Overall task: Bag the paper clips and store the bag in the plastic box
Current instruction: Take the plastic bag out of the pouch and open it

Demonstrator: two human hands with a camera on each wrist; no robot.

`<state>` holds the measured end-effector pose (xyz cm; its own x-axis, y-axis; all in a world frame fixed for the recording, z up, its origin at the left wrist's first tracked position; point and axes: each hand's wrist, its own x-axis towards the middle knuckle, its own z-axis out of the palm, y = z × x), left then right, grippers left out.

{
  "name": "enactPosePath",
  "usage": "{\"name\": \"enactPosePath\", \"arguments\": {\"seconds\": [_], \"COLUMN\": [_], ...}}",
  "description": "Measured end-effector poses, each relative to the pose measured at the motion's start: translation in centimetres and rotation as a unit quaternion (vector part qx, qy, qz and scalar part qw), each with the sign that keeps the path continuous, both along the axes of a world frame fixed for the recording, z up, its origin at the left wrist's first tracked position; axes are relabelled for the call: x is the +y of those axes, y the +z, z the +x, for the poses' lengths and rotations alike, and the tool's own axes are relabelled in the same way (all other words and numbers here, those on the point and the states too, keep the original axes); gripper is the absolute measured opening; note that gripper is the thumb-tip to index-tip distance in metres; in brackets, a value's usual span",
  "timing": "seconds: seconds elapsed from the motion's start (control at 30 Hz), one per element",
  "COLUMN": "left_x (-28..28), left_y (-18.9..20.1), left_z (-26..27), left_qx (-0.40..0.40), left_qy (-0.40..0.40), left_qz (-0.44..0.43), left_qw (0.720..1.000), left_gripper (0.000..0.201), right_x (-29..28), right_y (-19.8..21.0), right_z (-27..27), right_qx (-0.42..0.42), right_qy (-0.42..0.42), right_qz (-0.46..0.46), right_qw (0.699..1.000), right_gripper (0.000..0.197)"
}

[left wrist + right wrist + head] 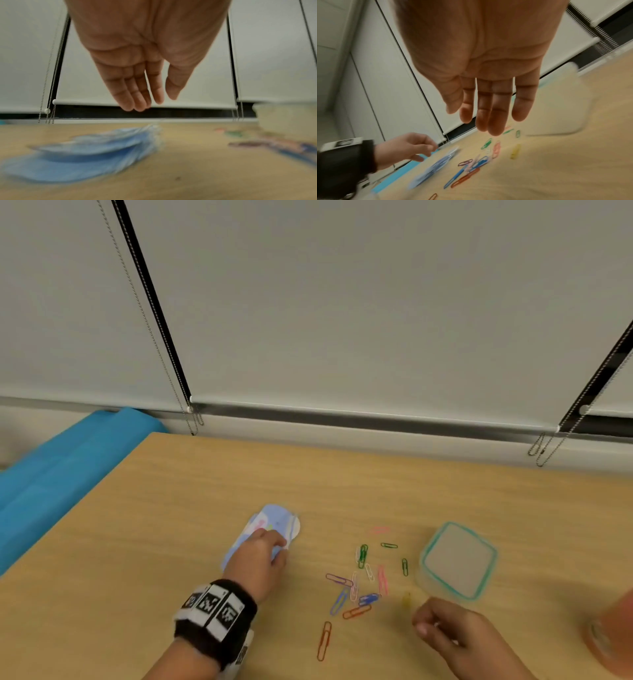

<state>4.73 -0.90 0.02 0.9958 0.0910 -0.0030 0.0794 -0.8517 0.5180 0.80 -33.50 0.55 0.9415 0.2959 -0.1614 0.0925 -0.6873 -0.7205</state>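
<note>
Wooden light-brown table (171,525) carries, nearest, the right hand (455,631), fingers loose and apart, holding nothing, beside scattered coloured wire paper clips (363,580). Farther left, the left hand (257,563) hovers with fingers straight over the pale blue plastic bag (270,517). A clear square plastic box with a teal-rimmed lid (459,559) sits right of the clips.

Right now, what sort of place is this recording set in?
Probably an office or classroom: a light wood-grain desk against white roller blinds with bead chains, with coloured wire paper clips scattered on it.
</note>
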Motion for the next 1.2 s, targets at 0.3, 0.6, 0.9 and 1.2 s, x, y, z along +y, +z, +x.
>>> {"name": "enactPosePath", "arguments": {"seconds": [0.3,0.6,0.9,1.2], "left_x": [-1.3,0.0,-7.0,-8.6], "left_y": [0.7,0.6,4.5,5.0], "left_z": [5.4,4.5,1.8,1.1], "left_qx": [0.171,-0.034,-0.154,-0.082], "left_qy": [-0.022,0.035,0.050,0.070], "left_qz": [0.190,0.079,-0.265,-0.414], "left_qw": [0.967,0.996,0.950,0.904], "left_gripper": [0.024,0.033,0.012,0.029], "right_x": [2.2,3.5,11.1,11.2], "right_y": [0.1,1.1,5.4,6.3], "right_z": [4.0,4.2,7.4,7.1], "right_qx": [-0.194,-0.217,0.082,0.084], "right_qy": [-0.052,-0.054,-0.116,-0.140], "right_qz": [-0.301,-0.290,0.215,0.240], "right_qw": [0.932,0.931,0.966,0.957], "right_gripper": [0.034,0.025,0.038,0.045]}}
